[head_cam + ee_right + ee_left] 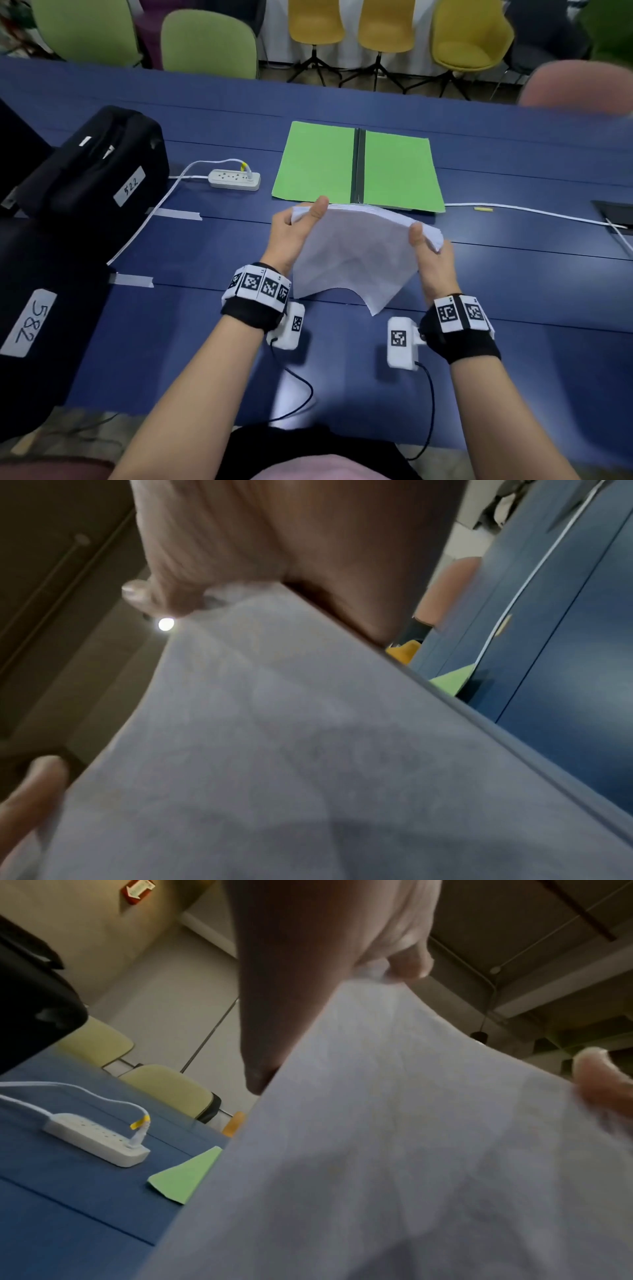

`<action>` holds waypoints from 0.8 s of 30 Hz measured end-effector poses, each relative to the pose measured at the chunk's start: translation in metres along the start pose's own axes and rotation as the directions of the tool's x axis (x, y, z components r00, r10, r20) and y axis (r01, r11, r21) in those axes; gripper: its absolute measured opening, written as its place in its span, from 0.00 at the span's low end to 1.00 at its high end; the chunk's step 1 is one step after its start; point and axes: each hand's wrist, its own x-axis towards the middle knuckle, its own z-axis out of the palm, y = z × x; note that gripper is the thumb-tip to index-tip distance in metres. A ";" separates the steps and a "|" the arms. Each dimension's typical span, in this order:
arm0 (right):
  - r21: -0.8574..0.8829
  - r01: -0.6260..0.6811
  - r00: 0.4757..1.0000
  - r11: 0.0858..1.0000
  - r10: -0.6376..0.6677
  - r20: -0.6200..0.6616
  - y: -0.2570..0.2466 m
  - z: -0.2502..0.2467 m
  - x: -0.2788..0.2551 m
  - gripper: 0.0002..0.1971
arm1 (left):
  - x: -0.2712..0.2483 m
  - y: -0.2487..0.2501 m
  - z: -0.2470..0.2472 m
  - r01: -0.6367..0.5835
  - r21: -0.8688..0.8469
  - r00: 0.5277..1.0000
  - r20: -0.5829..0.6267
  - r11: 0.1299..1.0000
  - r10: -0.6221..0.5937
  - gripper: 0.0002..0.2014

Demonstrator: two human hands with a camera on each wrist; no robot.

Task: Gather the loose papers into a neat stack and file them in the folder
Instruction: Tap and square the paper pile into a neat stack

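A stack of white papers [352, 257] hangs above the blue table [513, 291], bowed upward between both hands. My left hand [301, 222] pinches its far left corner, thumb on top. My right hand [426, 240] pinches the far right corner the same way. The near edge of the stack droops toward the table. A green folder [322, 164] lies open and flat just beyond the papers, its black spine [358, 164] in the middle. In the wrist views the papers [394, 1150] [274, 750] fill most of the picture, with a folder corner [185, 1177] [448, 680] showing past them.
A white power strip [234, 179] with its cable lies left of the folder. Two black bags with numbered labels [92, 171] [30, 308] stand at the left. A white cable [534, 212] runs along the table at the right. Chairs [209, 44] line the far side.
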 end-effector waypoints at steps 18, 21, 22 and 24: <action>-0.057 0.178 0.978 0.982 -0.183 -0.097 -0.028 0.011 0.014 0.16 | -0.007 0.024 0.023 -0.256 0.061 0.958 -0.113 0.965 0.262 0.18; -0.080 0.087 0.994 0.993 -0.091 -0.052 -0.020 0.015 0.006 0.13 | -0.007 0.009 0.018 -0.218 0.060 0.959 -0.171 0.974 0.225 0.21; -0.105 0.043 0.999 0.994 -0.046 -0.023 -0.014 0.017 0.003 0.15 | -0.006 0.001 0.017 -0.165 0.063 0.963 -0.207 0.984 0.174 0.24; -0.137 -0.005 1.000 0.991 0.005 0.003 -0.005 0.021 -0.002 0.23 | -0.006 -0.008 0.016 -0.076 0.050 0.954 -0.287 0.996 0.087 0.26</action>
